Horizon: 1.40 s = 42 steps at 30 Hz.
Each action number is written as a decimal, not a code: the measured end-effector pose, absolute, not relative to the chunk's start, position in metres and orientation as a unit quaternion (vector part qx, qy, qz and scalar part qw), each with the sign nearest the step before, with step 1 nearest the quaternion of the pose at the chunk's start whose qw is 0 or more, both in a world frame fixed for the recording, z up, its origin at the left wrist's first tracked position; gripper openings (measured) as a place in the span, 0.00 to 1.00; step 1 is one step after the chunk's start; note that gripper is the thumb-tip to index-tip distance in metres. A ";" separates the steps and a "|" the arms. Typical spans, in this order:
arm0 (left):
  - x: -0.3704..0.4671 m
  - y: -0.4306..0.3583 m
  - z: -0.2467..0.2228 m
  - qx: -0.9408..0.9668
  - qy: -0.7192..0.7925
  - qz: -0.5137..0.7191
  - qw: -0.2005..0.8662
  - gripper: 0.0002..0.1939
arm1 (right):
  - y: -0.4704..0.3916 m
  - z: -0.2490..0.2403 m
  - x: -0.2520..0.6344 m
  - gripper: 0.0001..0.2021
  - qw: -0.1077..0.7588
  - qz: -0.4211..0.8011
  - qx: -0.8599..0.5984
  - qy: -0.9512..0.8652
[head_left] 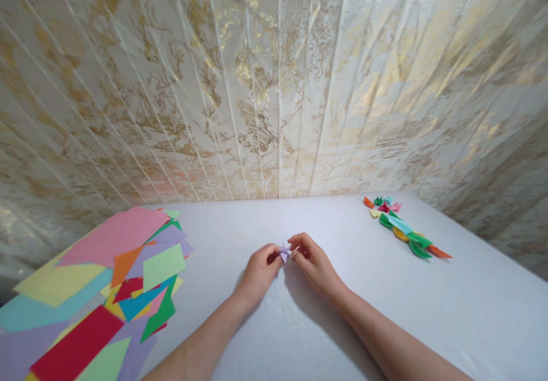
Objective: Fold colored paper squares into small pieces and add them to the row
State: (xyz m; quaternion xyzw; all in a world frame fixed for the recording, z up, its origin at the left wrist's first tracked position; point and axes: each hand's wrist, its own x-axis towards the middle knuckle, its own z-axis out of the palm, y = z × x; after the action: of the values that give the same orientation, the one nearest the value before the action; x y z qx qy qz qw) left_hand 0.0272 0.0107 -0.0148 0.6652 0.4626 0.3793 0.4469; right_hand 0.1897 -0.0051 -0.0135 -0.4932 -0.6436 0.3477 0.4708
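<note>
A small lilac folded-paper flower with pointed petals is held just above the white table, near the middle of the head view. My left hand is closed on its left side, pinching it between thumb and fingers. On the other side, my right hand has its fingers curved and its thumb and index finger apart. Those fingertips are right at the flower's edge; whether they touch it is too small to tell. The flower's lower left part is hidden by my left fingers.
Loose coloured paper sheets and scraps, among them a red sheet and a pink sheet, overlap on the table's left. Small folded-paper pieces lie in a cluster at the back right. Behind the table hangs a gold-patterned curtain.
</note>
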 end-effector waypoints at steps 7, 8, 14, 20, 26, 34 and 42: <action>0.026 0.012 -0.015 0.678 0.449 0.384 0.437 0.08 | -0.006 -0.008 0.188 0.09 0.466 0.313 -0.477 -0.676; 0.026 0.012 -0.015 0.678 0.449 0.385 0.437 0.08 | -0.007 -0.008 0.188 0.08 0.467 0.317 -0.479 -0.672; 0.026 0.012 -0.013 0.669 0.453 0.386 0.446 0.08 | -0.008 -0.008 0.187 0.05 0.474 0.324 -0.479 -0.664; 0.026 0.013 -0.020 0.660 0.447 0.412 0.442 0.13 | -0.007 -0.011 0.189 0.06 0.476 0.312 -0.493 -0.658; 0.025 0.011 -0.029 0.684 0.460 0.449 0.346 0.14 | -0.007 -0.012 0.191 0.08 0.440 0.224 -0.502 -0.710; 0.023 0.012 -0.022 0.717 0.458 0.426 0.308 0.12 | -0.014 0.000 0.187 0.12 0.350 0.144 -0.520 -0.766; 0.025 0.008 -0.019 0.751 0.421 0.408 0.304 0.14 | -0.011 -0.006 0.187 0.13 0.318 0.129 -0.527 -0.778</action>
State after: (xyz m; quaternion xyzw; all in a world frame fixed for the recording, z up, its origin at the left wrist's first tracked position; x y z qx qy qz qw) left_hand 0.0252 0.0075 -0.0195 0.7508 0.4210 0.4081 0.3042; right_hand 0.1870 -0.0115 -0.0056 -0.5270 -0.7776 0.1289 0.3178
